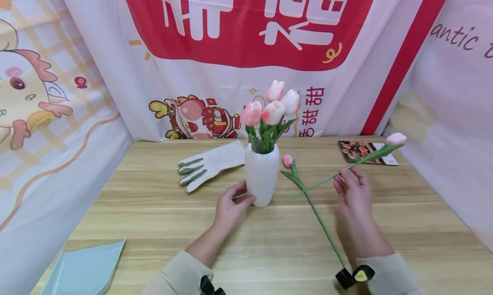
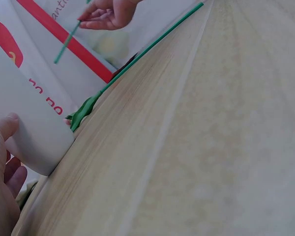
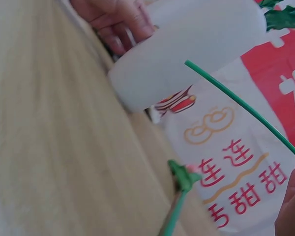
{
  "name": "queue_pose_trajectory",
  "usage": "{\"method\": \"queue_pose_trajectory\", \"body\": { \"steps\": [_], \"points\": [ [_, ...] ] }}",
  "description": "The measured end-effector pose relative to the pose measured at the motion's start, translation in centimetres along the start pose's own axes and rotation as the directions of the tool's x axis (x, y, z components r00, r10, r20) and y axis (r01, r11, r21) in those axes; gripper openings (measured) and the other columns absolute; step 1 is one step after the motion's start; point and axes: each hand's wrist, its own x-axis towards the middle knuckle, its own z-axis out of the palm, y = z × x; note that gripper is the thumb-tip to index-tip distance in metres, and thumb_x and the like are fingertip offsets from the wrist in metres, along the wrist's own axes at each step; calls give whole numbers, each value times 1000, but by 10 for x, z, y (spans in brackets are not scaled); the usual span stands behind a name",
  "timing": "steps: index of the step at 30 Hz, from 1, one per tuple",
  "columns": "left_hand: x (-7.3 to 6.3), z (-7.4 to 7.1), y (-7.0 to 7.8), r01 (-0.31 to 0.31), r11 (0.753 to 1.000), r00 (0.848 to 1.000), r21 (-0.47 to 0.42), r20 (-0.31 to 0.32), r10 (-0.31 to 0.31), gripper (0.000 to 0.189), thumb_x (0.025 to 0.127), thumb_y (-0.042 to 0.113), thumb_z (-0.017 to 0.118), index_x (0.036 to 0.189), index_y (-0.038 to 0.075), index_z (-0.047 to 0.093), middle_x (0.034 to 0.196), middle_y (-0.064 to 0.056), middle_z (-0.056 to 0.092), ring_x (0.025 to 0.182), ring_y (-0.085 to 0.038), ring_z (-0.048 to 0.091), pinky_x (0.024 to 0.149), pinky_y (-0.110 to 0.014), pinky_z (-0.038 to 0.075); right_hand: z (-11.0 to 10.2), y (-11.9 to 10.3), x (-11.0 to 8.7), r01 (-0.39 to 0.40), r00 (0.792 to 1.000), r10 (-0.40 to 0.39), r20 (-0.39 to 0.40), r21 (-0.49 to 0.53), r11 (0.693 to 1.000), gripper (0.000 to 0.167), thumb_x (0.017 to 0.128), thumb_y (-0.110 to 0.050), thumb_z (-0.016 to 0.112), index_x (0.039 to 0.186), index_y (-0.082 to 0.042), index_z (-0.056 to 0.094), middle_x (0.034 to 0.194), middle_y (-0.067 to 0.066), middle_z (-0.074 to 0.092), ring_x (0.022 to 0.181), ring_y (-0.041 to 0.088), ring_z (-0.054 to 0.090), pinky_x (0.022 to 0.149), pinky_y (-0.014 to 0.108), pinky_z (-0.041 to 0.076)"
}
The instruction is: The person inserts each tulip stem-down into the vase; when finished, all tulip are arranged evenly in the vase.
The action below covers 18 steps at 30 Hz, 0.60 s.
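A white vase (image 1: 262, 175) stands upright on the wooden table, holding several pink and white artificial tulips (image 1: 273, 111). My left hand (image 1: 231, 205) grips the vase low on its left side, thumb at the front. To the right, my right hand (image 1: 354, 192) pinches the green stem of a single pink tulip (image 1: 396, 139). Its bloom points up and right, and the bare stem end reaches left toward the vase, as the right wrist view also shows with the stem (image 3: 246, 105). Another pink tulip (image 1: 287, 160) lies on the table between the vase and my right hand.
A white glove with green-tipped fingers (image 1: 212, 162) lies behind and left of the vase. At the back right is a printed card (image 1: 362, 151). A light blue tray-like piece (image 1: 86, 265) sits at the front left. Printed cloth (image 1: 215, 85) hangs behind the table.
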Motion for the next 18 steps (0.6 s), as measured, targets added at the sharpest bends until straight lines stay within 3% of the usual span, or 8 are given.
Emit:
{"method": "queue_pose_trajectory", "body": {
  "steps": [8, 18],
  "points": [
    [1, 0, -1, 3, 1000, 1000, -1, 3, -3, 49, 82, 9, 78, 129, 3, 62, 127, -17, 64, 113, -33, 64, 96, -36, 58, 25, -19, -13, 88, 996, -90, 3, 166, 982, 31, 86, -3, 73, 106, -16, 53, 80, 1, 69, 63, 13, 65, 55, 19, 58],
    [0, -1, 0, 4, 1000, 1000, -1, 8, -4, 49, 83, 9, 78, 128, 3, 62, 126, -18, 64, 114, -33, 64, 97, -39, 57, 57, -31, -29, 170, 985, -161, -57, 251, 953, 38, 83, -7, 77, 113, -17, 55, 97, 4, 63, 68, 15, 66, 58, 22, 59]
  ]
}}
